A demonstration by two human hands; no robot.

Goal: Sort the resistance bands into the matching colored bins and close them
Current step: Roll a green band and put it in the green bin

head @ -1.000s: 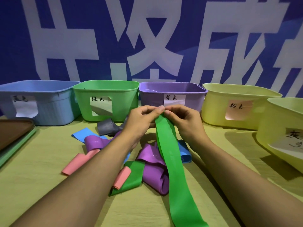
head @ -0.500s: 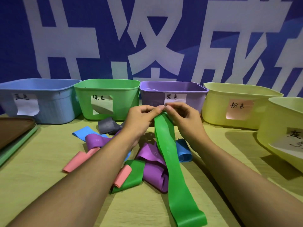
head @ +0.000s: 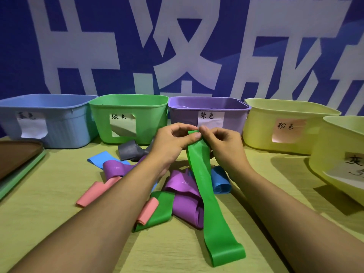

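Note:
My left hand (head: 171,142) and my right hand (head: 222,146) pinch the top end of a long green band (head: 204,186) in front of the purple bin (head: 208,113). The band hangs down toward me, and its lower loop (head: 226,253) rests on the table. Under my arms lies a heap of bands: purple (head: 185,201), blue (head: 220,179), pink (head: 92,194), grey (head: 130,151) and another green one (head: 157,213). Behind stand the blue bin (head: 59,117), the green bin (head: 128,107) and a yellow bin with a pink label (head: 283,123).
A second yellow bin (head: 342,146) with a grey-word label stands at the right edge. Stacked lids, brown on green (head: 17,160), lie at the far left. A blue banner with white characters forms the back wall.
Both hands have lifted the green band's top end slightly and gathered it. Its lower loop has slid up the table toward the heap.

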